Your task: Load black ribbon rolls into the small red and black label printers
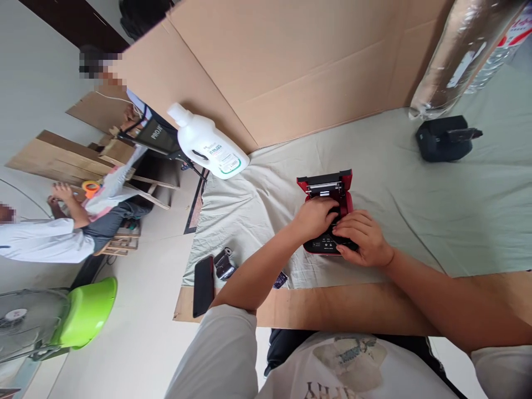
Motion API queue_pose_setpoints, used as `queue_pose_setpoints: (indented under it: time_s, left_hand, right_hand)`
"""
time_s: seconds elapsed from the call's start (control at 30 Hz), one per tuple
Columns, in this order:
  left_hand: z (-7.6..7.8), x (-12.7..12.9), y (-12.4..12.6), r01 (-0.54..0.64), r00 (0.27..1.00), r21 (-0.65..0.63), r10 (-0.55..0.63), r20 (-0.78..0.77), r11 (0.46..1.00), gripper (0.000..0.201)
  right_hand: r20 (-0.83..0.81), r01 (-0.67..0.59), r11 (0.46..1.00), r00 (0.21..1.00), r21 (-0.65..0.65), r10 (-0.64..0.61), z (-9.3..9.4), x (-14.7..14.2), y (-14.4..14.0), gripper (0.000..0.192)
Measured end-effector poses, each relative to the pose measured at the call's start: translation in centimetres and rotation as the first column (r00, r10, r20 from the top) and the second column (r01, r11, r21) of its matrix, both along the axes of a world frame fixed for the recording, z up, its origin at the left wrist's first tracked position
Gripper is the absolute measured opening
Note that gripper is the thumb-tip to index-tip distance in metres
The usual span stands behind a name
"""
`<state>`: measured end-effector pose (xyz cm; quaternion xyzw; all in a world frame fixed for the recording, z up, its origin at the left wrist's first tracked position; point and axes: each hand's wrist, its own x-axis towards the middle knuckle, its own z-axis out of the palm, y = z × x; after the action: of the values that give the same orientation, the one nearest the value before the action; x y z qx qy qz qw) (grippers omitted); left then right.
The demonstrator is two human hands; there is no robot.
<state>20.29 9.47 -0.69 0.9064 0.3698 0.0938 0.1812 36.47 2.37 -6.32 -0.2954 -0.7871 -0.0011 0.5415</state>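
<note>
A small red and black printer (326,245) sits on the cloth in front of me. Its lid (325,178) is raised, showing metal rollers inside. My left hand (318,217) reaches into the opening with curled fingers; the fingertips and whatever they touch are hidden. Over the printer's right side, my right hand (366,238) is closed on the body, thumb near the front edge and bent fingers on top. To the left of my left forearm lie a dark shiny roll (224,267) and a dark smartphone (203,286). A small dark packet (280,280) shows partly behind that forearm.
A white detergent bottle (214,147) stands at the table's left edge, before a cardboard panel (316,66). A black device (444,138) and a clear-wrapped roll (453,61) are at the right. Other people work at left, near a fan (29,321) and green basin (89,310).
</note>
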Motion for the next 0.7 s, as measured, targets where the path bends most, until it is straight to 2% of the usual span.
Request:
queue_pose_setpoints:
  time_s: [0.03,0.1,0.13,0.2,0.27,0.3,0.37,0.47,0.57,0.7]
  left_hand:
    - [0.0,-0.5,-0.4,0.004,0.992,0.016,-0.006,0.127,1.000,0.020]
    - [0.2,-1.6,-1.3,-0.018,0.926,0.097,-0.020,0.376,0.995,0.022]
    - [0.4,-2.2,-1.6,-0.066,0.882,0.157,-0.016,0.471,0.985,0.022]
    - [0.7,-3.1,-1.7,-0.235,0.811,0.264,0.039,0.584,0.935,0.023]
    - [0.6,-3.7,-1.2,-0.372,0.786,0.315,0.116,0.607,0.873,0.031]
    - [0.4,-3.9,-0.7,-0.396,0.790,0.313,0.146,0.596,0.863,0.038]
    - [-0.2,-4.1,0.2,-0.357,0.815,0.259,0.164,0.556,0.897,0.050]
    - [-1.4,-4.2,0.8,-0.254,0.834,0.142,0.143,0.532,0.957,0.057]
    - [-1.9,-4.3,0.5,-0.239,0.810,0.090,0.148,0.567,0.967,0.058]
    - [-1.8,-4.4,-0.2,-0.228,0.789,0.061,0.148,0.596,0.972,0.056]
  right_hand:
    - [0.010,0.001,1.000,1.000,0.015,-0.001,0.3,-0.1,-0.1,0.016]
    - [0.026,-0.012,0.999,1.000,0.041,0.011,0.6,-0.3,-0.3,0.015]
    - [0.031,-0.021,0.999,0.999,0.046,0.020,0.8,-0.4,-0.4,0.016]
    - [0.029,-0.035,0.999,0.999,0.036,0.034,1.0,-0.6,-0.6,0.019]
    - [0.016,-0.042,0.999,0.999,0.013,0.042,1.2,-0.8,-0.8,0.021]
    - [0.009,-0.046,0.999,0.999,0.000,0.046,1.4,-0.9,-0.9,0.021]
    - [-0.005,-0.053,0.998,0.999,-0.034,0.053,1.8,-1.0,-1.1,0.021]
    - [-0.009,-0.063,0.990,0.998,-0.125,0.062,2.7,-1.1,-1.1,0.016]
    - [0.019,-0.023,0.980,0.999,-0.196,0.027,3.6,-1.1,-0.7,0.015]
    - [0.107,0.034,0.990,0.994,-0.139,-0.020,4.5,-2.0,-0.7,0.015]
